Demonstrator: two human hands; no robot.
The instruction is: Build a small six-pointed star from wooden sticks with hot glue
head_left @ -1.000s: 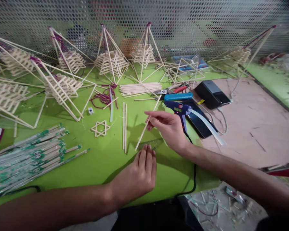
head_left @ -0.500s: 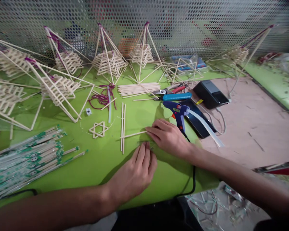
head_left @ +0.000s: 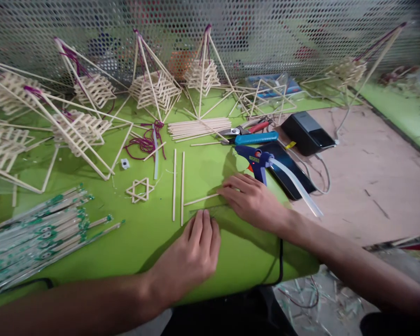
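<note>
My right hand (head_left: 248, 198) is closed on a thin wooden stick (head_left: 202, 200), which points left across the green tabletop. Its tip lies close to the right one of two upright-laid sticks, the right stick (head_left: 182, 189) and the left stick (head_left: 174, 185), which have a narrow gap between them. Fingertips of my left hand (head_left: 194, 247) press together on a thin see-through strip (head_left: 215, 208), ruler-like and hard to make out. A small six-pointed star of sticks (head_left: 140, 190) lies to the left. Just beyond my right hand stands a blue glue gun (head_left: 255, 158) with a clear glue stick.
Stick pyramids (head_left: 154, 88) stand along the perforated metal screen (head_left: 252, 28). Near them lie a stick bundle (head_left: 199, 127), a blue-handled cutter (head_left: 255, 138), purple string (head_left: 140, 144), a phone (head_left: 294, 179) and a black box (head_left: 308, 133). Wrapped sticks (head_left: 45, 233) lie left.
The two upright-laid sticks have moved apart. The stick in my right hand no longer crosses them; its tip has shifted right. My right hand moved slightly right, my left slightly left.
</note>
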